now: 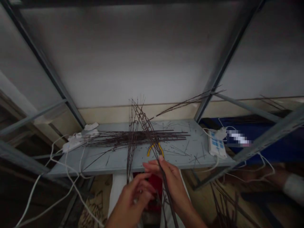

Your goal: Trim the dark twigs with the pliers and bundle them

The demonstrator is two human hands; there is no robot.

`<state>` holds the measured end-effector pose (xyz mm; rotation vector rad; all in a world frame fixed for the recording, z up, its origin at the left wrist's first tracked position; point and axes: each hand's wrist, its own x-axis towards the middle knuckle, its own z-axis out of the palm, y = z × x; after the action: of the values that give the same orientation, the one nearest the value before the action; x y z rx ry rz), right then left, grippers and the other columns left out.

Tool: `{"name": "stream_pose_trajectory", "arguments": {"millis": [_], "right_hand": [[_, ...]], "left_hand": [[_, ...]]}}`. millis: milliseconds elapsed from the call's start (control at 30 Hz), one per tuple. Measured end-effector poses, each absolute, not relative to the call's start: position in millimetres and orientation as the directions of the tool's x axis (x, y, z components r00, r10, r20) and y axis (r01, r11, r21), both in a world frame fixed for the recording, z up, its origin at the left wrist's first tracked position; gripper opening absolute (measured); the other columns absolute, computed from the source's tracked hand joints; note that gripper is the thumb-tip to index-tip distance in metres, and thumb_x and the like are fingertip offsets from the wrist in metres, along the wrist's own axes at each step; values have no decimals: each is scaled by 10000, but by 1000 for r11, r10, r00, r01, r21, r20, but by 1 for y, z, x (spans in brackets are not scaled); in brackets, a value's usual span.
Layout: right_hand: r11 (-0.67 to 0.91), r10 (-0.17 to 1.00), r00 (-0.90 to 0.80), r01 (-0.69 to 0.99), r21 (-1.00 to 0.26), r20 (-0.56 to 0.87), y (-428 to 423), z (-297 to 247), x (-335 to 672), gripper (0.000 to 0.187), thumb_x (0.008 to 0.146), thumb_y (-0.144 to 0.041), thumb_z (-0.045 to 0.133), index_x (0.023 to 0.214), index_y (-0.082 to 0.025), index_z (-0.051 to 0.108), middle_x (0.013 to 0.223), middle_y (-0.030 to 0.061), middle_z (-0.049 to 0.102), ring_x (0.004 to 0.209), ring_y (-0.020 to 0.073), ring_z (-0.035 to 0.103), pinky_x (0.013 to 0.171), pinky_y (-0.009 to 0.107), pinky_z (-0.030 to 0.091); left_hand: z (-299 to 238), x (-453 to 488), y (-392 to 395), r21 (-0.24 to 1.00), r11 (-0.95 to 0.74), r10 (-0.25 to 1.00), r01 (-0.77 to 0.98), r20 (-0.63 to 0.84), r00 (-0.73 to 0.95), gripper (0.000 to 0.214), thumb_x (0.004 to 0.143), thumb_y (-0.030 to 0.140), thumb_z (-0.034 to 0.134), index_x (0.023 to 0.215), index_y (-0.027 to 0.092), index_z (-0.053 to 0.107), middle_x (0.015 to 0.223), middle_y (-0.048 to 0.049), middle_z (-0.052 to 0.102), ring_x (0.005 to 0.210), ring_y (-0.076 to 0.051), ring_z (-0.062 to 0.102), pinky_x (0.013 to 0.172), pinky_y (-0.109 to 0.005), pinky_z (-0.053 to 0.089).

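My right hand [174, 183] is closed around a bundle of thin dark twigs [147, 128], its thumb pressed along the stems. The bundle slants up and to the left, and its lower ends run down past my palm. A second, thinner bundle of twigs [130, 142] rises nearly upright from my left hand [135, 196], whose fingers are curled; the lower ends are hidden behind that hand. The two bundles cross near their tips. Yellow-handled pliers [149, 149] lie on the grey shelf [114, 164], partly covered by the right-hand bundle.
More twigs [104, 137] lie across the shelf, with cut scraps around them. A power strip [217, 145] sits at right; another white strip [72, 142] and cables [68, 167] are at left. Metal posts [219, 76] frame the shelf. A person's sleeve [294, 190] shows far right.
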<state>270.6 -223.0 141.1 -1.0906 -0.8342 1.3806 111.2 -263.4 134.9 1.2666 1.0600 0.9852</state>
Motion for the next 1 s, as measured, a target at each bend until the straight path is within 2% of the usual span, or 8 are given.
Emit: {"name": "stream_pose_trajectory", "arguments": {"millis": [67,133,200,400,567,700,833,1000], "right_hand": [[-101,991,43,-350,-931,-124,-225,145,269,660,855,-737,548,973,-133,786,1063,169,779,1092,299,696,1033,406,477],[-84,994,42,-355,-931,-105,-227,148,273,643,851,-732,562,973,-146,798,1125,166,764,1193,304,645,1075,392,440],[-77,994,40,-376,-923,-99,-229,149,277,623,844,-721,585,998,-156,796,1139,163,760,1186,305,651,1061,398,454],[-99,993,11,-423,-901,-114,-232,145,277,668,809,-762,583,901,-120,745,817,152,792,701,254,751,712,365,591],[25,972,208,-541,-841,-106,-211,133,291,470,824,-634,683,762,-171,634,385,-73,509,359,138,574,413,220,472],[-9,988,119,-609,-793,-103,-199,127,307,439,833,-601,695,786,-170,627,398,-121,416,277,65,384,335,190,406],[-85,991,15,-680,-728,-130,-203,129,301,440,838,-603,689,816,-168,631,445,-119,447,271,21,188,247,157,256],[-92,990,10,-706,-702,-141,-208,129,285,401,862,-559,680,804,-164,635,423,-116,420,271,20,195,242,139,169]], "left_hand": [[141,140,-258,993,-21,928,113,-22,372,453,835,443,729,1217,216,644,867,-46,704,762,-209,648,669,-288,493],[146,158,-253,979,-76,943,189,9,334,241,895,410,659,1003,195,672,779,-16,662,705,-172,601,664,-265,457],[147,164,-250,975,-78,935,207,-1,354,253,937,412,593,825,188,629,682,10,603,636,-146,548,611,-244,413],[146,150,-255,946,-164,862,280,0,506,328,975,395,534,726,189,585,635,27,528,618,-136,487,576,-242,351],[143,136,-283,878,-378,882,293,245,403,239,973,288,548,778,190,645,731,-24,646,705,-166,594,685,-257,423],[130,122,-295,963,-226,961,149,195,196,281,991,330,519,762,195,611,675,-12,603,625,-149,562,601,-239,427],[123,125,-289,996,-1,968,-91,23,249,280,976,450,529,873,198,595,987,-102,716,926,-222,660,813,-317,510],[133,147,-291,983,114,872,145,-169,459,351,731,409,840,963,199,682,880,-56,739,792,-207,675,730,-294,512]]}}
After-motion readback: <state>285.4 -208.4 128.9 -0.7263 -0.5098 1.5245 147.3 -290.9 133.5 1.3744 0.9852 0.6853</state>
